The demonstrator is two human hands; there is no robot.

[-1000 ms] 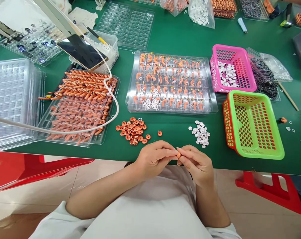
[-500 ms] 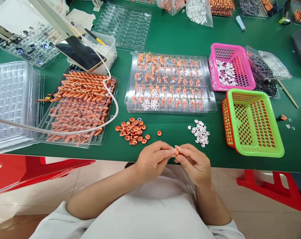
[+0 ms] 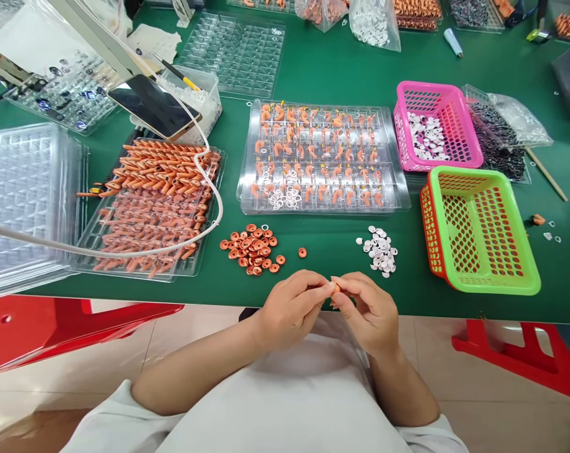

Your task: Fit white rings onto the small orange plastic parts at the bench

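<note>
At the table's front edge, my left hand (image 3: 292,309) and my right hand (image 3: 370,311) meet fingertip to fingertip. Both pinch a small orange round piece (image 3: 336,288), which the fingers mostly cover. Beyond my left hand lies a heap of orange-copper discs (image 3: 253,248) with dark centres, and a single disc (image 3: 302,252) sits apart from it. Past my right hand is a pile of small white discs (image 3: 380,250). Farther back stands a clear compartment tray (image 3: 323,157) with rows of curved orange parts and some white rings on it.
To the right are a green basket (image 3: 490,283) set in a red one and a pink basket (image 3: 476,148) holding white pieces. A tray of orange tubes (image 3: 157,189), a phone (image 3: 153,106), a white cable (image 3: 216,201) and stacked clear trays (image 3: 21,195) occupy the left.
The view shifts very slightly. Both hands keep their pinch on the orange piece in almost the same place, with only a slight change in the fingers.
</note>
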